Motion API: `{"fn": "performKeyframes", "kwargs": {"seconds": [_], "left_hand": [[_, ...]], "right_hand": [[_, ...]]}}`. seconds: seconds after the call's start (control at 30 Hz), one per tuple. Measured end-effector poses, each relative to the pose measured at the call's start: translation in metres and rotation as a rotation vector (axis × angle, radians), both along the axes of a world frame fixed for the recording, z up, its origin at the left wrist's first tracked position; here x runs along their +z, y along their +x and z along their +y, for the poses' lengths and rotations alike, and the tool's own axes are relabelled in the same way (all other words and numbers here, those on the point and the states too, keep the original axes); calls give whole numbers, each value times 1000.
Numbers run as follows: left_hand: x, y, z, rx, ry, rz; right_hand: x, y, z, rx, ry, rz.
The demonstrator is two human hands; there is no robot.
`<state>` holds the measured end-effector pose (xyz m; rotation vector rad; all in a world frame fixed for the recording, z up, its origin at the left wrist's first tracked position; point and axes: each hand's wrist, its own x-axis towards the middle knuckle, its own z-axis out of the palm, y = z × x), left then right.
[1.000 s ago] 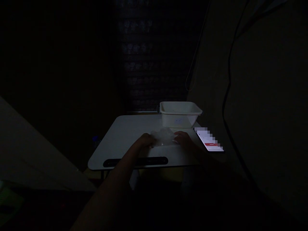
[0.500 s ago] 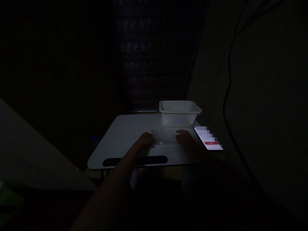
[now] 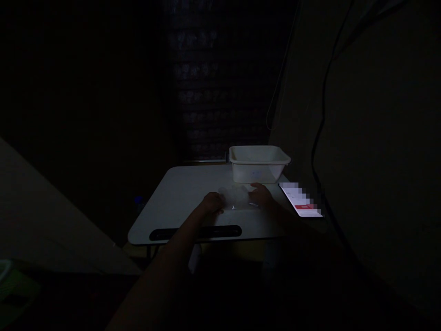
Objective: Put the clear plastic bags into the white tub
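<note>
A crinkled, see-through plastic bag [image 3: 236, 198] lies low over the white folding table [image 3: 182, 188], with small glints along its near edge. My left hand [image 3: 212, 202] is closed on the bag's left edge, fingers curled under. At the opposite edge my right hand [image 3: 261, 195] grips the plastic, its index finger reaching over the top. The dim light hides the fingertips and whatever the bag may contain. Just behind the hands stands a white plastic basin [image 3: 258, 171].
A lit phone [image 3: 301, 201] lies at the table's right edge. A black slotted holder [image 3: 220, 231] runs along the front edge. Left of the table is a blue-capped bottle [image 3: 138, 201]. A dark cable [image 3: 319, 124] hangs on the right, and a green bin [image 3: 15, 287] stands lower left.
The whole view has shifted slightly, moving everything a little to the right and down. Both hands stay on the bag, a bit closer together, and the plastic between them looks more bunched.
</note>
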<state>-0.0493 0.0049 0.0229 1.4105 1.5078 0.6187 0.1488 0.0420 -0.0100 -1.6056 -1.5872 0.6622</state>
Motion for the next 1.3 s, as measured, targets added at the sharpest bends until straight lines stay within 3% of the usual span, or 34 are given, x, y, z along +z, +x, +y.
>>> {"fn": "performKeyframes", "kwargs": {"seconds": [0.3, 0.5, 0.73, 0.9, 1.03, 1.17, 1.3], "left_hand": [[0, 3, 5, -36, 84, 239], [1, 5, 4, -64, 115, 346], [2, 8, 4, -85, 285, 518], [6, 5, -1, -106, 351, 664], [13, 6, -5, -63, 461, 783], [5, 21, -6, -360, 659, 703], [-11, 37, -8, -464, 714, 784]], "right_hand": [[13, 4, -18, -129, -75, -303], [23, 3, -32, -98, -110, -488], [27, 1, -41, -63, -86, -773], [30, 3, -46, -13, -112, -855], [35, 3, -47, -62, -41, -857], [35, -6, -44, -45, 161, -843], [23, -20, -45, 213, 273, -868]]}}
